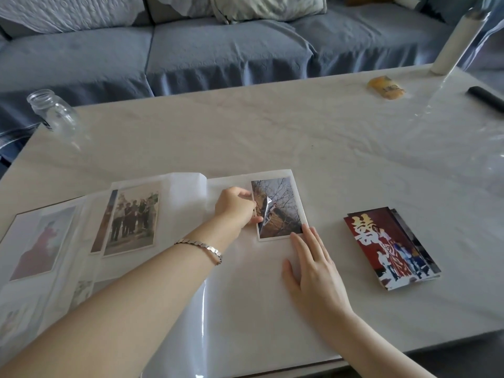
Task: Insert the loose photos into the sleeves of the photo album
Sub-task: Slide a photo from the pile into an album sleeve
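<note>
Two hands worked over the open photo album (pixel 245 309), which lay on the near part of the counter (pixel 272 132). Nearest, the right-hand page was glossy and mostly bare. The right hand (pixel 313 274) lay flat on it, its fingers (pixel 300 241) straight and spread, the tips touching the near right corner of a tree photo (pixel 283 211). Just beyond, the left hand (pixel 236 207) had its fingers (pixel 244 193) curled, pinching that photo's left edge, where a flap of clear sleeve film (pixel 266 211) curled up. The tree photo sat at the far right of the page, seemingly only part-way under the film, so I judged this insertion unfinished.

On the left-hand pages, a group photo (pixel 131 219) and a photo of a red figure (pixel 41 241) already sat in sleeves, with parts of others showing beside and nearer than them. To the right of the album, apart from it, a stack of loose photos (pixel 390 246) waited on the counter, so several insertions remained; how many I could not tell.

Farther off stood a glass jar (pixel 51 110) at the left edge, a yellow packet (pixel 386 87) and a white roll (pixel 451 45) at the far right. A blue-grey sofa (pixel 218 50) ran behind.
</note>
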Available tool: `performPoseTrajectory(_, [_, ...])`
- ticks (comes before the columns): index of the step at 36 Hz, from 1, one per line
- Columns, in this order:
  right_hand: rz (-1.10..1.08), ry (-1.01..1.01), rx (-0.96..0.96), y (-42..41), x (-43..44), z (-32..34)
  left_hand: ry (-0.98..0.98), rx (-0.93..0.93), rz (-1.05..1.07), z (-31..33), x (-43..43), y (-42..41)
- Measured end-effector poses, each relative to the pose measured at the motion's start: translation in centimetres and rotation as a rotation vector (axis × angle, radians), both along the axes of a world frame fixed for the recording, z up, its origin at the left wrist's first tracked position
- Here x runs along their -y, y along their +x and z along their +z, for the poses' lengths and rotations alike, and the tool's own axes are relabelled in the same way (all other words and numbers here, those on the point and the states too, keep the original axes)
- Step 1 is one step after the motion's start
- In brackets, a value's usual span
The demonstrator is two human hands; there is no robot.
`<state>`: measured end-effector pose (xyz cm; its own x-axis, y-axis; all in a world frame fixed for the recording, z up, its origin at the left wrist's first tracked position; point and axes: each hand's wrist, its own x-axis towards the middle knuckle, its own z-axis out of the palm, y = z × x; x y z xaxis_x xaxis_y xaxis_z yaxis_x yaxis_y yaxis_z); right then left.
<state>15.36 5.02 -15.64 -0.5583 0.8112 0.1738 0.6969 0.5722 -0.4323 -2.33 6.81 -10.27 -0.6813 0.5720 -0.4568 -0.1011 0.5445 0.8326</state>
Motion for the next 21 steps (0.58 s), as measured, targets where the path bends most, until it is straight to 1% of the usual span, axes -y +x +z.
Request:
performPoseTrajectory(2, [-0.012,-0.02,-0.012,0.1,0.1,0.0,0.003,-0.029,-0.005,-0.3,0.2,0.1])
performPoseTrajectory(7, [-0.028,-0.042,-0.03,-0.1,0.2,0.0,-0.047,-0.231,-0.118,0.3,1.1,1.0])
performPoseTrajectory(9, [-0.028,-0.039,-0.027,-0.1,0.2,0.0,-0.048,-0.278,-0.131,0.4,1.4,1.3])
performPoseTrajectory(15, [-0.024,-0.035,-0.011,0.1,0.2,-0.1,-0.05,-0.301,-0.095,0.0,1.5,1.5])
performPoseTrajectory(21, [-0.022,-0.029,-0.016,0.0,0.2,0.2,-0.073,-0.327,-0.108,0.1,1.9,1.4])
